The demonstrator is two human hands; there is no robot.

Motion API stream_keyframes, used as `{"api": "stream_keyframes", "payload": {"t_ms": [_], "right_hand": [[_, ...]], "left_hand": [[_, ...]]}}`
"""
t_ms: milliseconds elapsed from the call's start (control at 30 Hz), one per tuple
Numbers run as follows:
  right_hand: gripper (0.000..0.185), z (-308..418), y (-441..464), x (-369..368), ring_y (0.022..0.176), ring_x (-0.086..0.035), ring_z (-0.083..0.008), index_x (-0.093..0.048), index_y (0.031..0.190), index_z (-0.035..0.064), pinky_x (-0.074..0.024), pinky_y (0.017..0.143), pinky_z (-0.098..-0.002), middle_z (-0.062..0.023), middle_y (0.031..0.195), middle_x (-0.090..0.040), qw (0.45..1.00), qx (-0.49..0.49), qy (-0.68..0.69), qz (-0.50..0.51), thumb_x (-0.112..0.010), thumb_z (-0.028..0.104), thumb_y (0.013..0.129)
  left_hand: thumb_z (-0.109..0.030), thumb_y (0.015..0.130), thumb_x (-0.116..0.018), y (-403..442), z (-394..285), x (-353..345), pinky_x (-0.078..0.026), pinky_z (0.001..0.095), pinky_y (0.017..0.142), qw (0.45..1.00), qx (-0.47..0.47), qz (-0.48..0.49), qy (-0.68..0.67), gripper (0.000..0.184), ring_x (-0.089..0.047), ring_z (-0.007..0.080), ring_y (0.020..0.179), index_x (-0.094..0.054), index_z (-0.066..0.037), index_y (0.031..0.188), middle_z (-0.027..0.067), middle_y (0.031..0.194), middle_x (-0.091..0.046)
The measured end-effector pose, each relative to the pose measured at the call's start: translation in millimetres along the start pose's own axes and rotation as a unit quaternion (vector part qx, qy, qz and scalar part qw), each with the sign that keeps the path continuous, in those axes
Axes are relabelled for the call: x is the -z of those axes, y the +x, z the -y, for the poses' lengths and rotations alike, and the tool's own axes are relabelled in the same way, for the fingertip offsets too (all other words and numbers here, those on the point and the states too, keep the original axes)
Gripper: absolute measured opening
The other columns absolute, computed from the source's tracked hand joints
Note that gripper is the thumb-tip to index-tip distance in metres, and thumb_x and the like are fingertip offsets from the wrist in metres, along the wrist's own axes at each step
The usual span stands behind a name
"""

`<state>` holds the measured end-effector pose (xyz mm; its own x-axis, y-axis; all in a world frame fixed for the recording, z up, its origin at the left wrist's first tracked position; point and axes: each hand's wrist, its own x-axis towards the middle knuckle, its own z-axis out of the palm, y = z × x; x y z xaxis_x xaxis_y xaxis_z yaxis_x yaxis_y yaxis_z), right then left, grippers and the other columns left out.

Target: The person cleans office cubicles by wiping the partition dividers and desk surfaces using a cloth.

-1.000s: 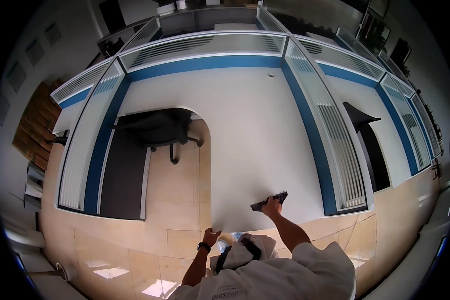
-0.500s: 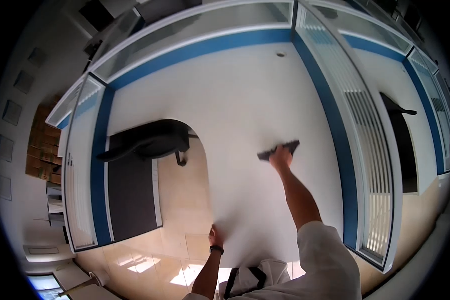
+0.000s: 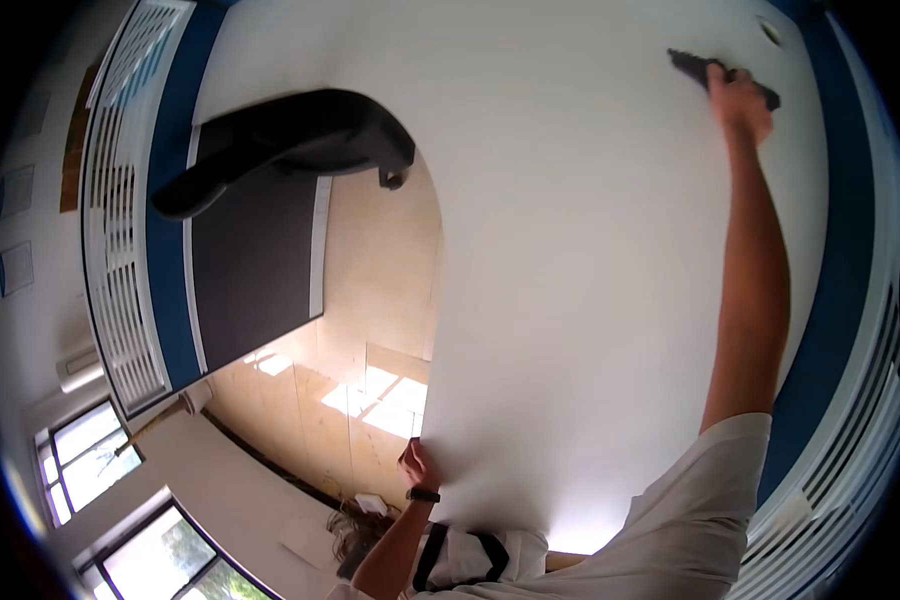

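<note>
A dark cloth (image 3: 692,66) lies against the white desktop (image 3: 570,250) near its far right corner. My right hand (image 3: 742,105) is closed around it, with the arm stretched far forward. The round cable hole (image 3: 769,31) sits just beyond that hand. At the desk's left edge, close to my body, my left hand (image 3: 418,464) rests with its fingers curled at the edge; whether anything is in them is too small to tell. A dark band circles the left wrist.
A black chair (image 3: 300,135) stands in the desk's curved cutout at the left. Blue-edged partitions (image 3: 175,250) rise on both sides. Windows (image 3: 160,555) and a pale floor (image 3: 380,270) show at the lower left.
My right hand has moved forward and to the right across the desktop with the dark cloth. My left hand stays at the left edge. The view has come closer over the desk.
</note>
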<state>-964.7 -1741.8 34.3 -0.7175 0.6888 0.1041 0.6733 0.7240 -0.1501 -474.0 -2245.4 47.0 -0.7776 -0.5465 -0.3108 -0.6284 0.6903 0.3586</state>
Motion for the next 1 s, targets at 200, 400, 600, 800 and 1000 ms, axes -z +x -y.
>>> {"api": "stream_keyframes", "payload": {"t_ms": [200, 400, 600, 800, 1000], "right_hand": [[0.055, -7, -18, 1, 0.094, -0.062, -0.0335, -0.056, 0.111, 0.0146, -0.0503, 0.078, -0.0461, -0.0156, 0.105, -0.062, 0.999, 0.041, -0.012, -0.003, -0.038, 0.057, 0.081], [0.043, -48, -154, 16, 0.082, -0.062, -0.0361, -0.054, 0.097, 0.0095, -0.0517, 0.068, -0.0482, -0.0173, 0.094, -0.058, 0.996, 0.089, 0.029, 0.001, -0.046, 0.048, 0.079], [0.034, -112, -377, 54, 0.09, -0.056, -0.0348, -0.047, 0.096, 0.0091, -0.0477, 0.071, -0.0482, -0.0148, 0.098, -0.05, 0.987, 0.114, 0.095, 0.067, -0.055, 0.038, 0.079], [0.029, -155, -583, 105, 0.086, -0.051, -0.0356, -0.044, 0.087, 0.0095, -0.0444, 0.064, -0.05, -0.0129, 0.089, -0.045, 0.972, 0.134, 0.148, 0.12, -0.061, 0.028, 0.075], [0.028, -160, -704, 131, 0.086, -0.051, -0.0367, -0.043, 0.088, 0.0087, -0.0454, 0.064, -0.0512, -0.0142, 0.088, -0.044, 0.968, 0.113, 0.165, 0.152, -0.06, 0.027, 0.075]], "left_hand": [[-0.045, 0.092, -0.031, 0, 1, -1, -0.04, 0.0453, 0.051, 1.0, -0.022, 0.005, -0.008, 0.049, -0.054, 0.039, 0.057, -0.058, -0.008, 0.078, 0.0167, 0.059, -0.055], [-0.052, 0.092, -0.029, 8, 1, -6, -0.044, 0.0488, 0.06, 0.998, -0.036, 0.05, 0.02, 0.052, -0.058, 0.0405, 0.069, -0.058, -0.01, 0.084, 0.0172, 0.071, -0.062], [-0.052, 0.091, -0.039, 24, 25, -13, -0.044, 0.0476, 0.08, 0.971, -0.078, 0.196, -0.115, 0.052, -0.057, 0.0419, 0.095, -0.051, -0.007, 0.114, 0.0249, 0.099, -0.061], [-0.049, 0.087, -0.051, -9, 86, -2, -0.044, 0.0422, 0.088, 0.935, -0.106, 0.269, -0.203, 0.063, -0.055, 0.0374, 0.106, -0.041, -0.002, 0.128, 0.0244, 0.114, -0.057], [-0.035, 0.089, -0.055, -25, 164, -12, -0.045, 0.0364, 0.085, 0.895, -0.187, 0.317, -0.252, 0.048, -0.059, 0.0277, 0.099, -0.046, -0.001, 0.122, 0.0175, 0.107, -0.061]]}}
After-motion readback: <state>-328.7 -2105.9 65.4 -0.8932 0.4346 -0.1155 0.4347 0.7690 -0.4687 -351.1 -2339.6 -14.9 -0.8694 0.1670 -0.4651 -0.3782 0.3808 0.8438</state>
